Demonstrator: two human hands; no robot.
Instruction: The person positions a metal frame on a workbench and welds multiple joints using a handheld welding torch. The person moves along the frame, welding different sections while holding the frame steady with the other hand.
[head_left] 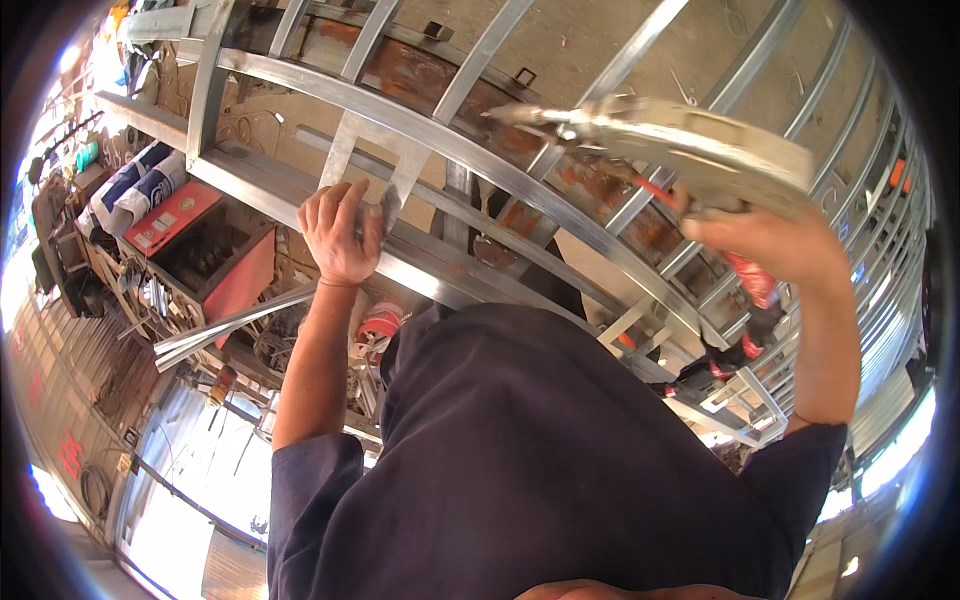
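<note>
My right hand [760, 240] is wrapped round a gun-shaped silver tool [700, 145]. The tool is smeared by motion; its tapered, brownish tip points left, above the curved metal bar [480, 160]. A red strip shows by my fingers, and a cable wrapped in red and black [752, 282] hangs below the hand. My left hand [343, 232] lies with bent fingers over the edge of a straight metal beam [260, 180]. Against its fingertips stands a flat, angled metal piece [345, 145], between the beam and the curved bar. The underside of the left fingers is hidden.
Several parallel metal bars [485, 55] run outward from the curved bar. On the left are a red open-topped metal box [240, 265], blue and white bags [140, 190] and loose metal strips [225, 330]. A rusty beam [420, 80] lies under the frame.
</note>
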